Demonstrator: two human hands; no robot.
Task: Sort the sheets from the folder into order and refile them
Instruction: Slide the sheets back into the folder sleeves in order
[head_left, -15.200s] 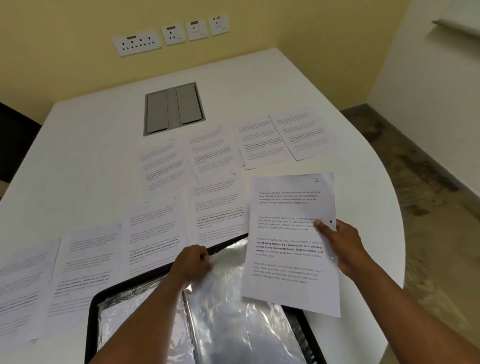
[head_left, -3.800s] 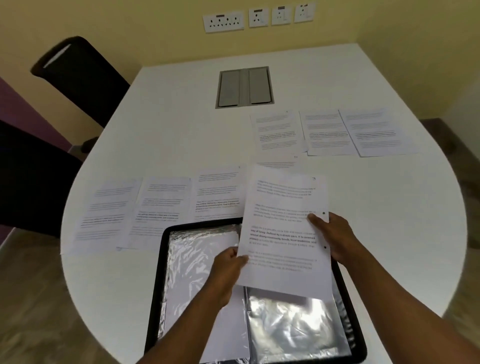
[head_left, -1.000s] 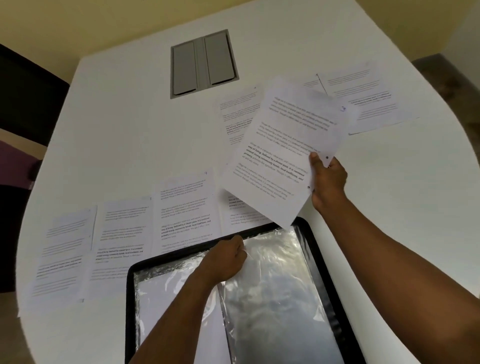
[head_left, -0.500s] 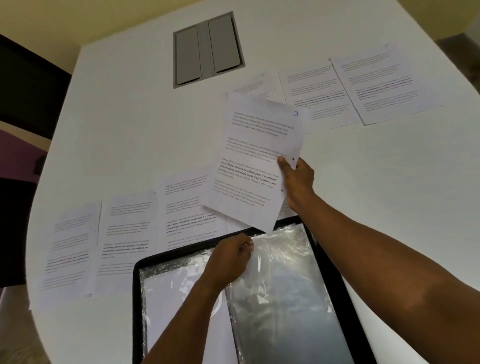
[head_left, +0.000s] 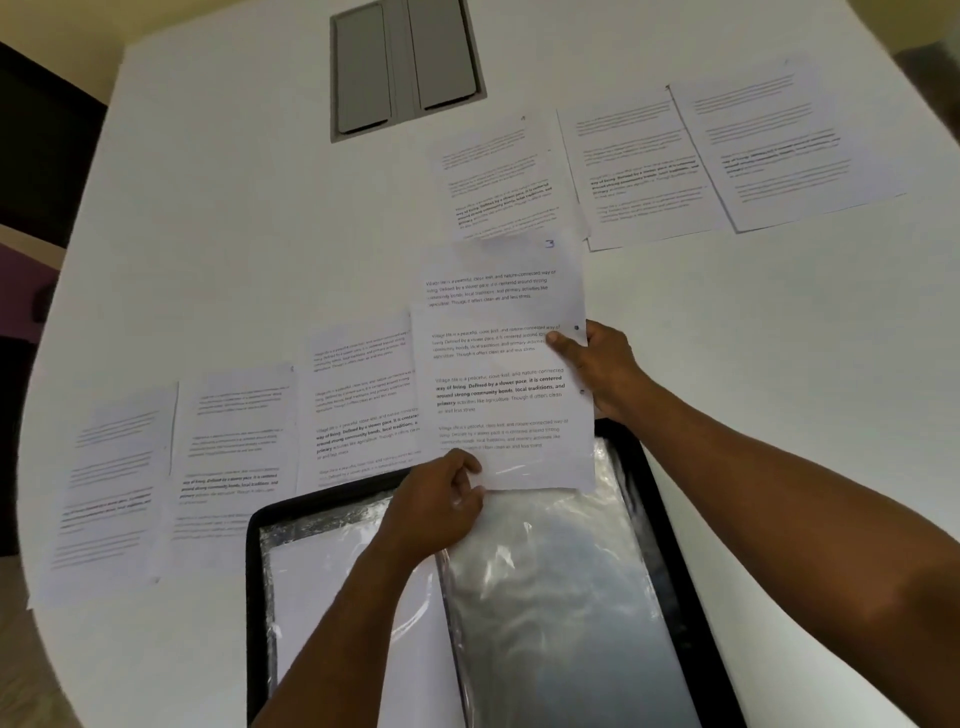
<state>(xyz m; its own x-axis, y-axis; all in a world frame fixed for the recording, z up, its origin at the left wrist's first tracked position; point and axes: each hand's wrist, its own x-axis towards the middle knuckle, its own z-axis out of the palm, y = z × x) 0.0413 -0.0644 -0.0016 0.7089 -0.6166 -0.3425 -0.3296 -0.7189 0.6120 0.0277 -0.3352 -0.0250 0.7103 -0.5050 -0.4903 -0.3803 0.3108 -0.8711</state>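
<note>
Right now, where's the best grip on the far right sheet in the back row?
Take the far right sheet at its near right corner, coming from the right. It lies flat, its left edge over the neighbouring sheet, while the right edge sits on bare table. Probably slide a fingertip under that corner, then pinch.

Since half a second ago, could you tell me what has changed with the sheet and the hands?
The right hand has brought the sheet marked 3 down toward the folder, its lower edge now at the left hand, which still pinches the plastic sleeve. The sheets on the table have stayed put.
</note>
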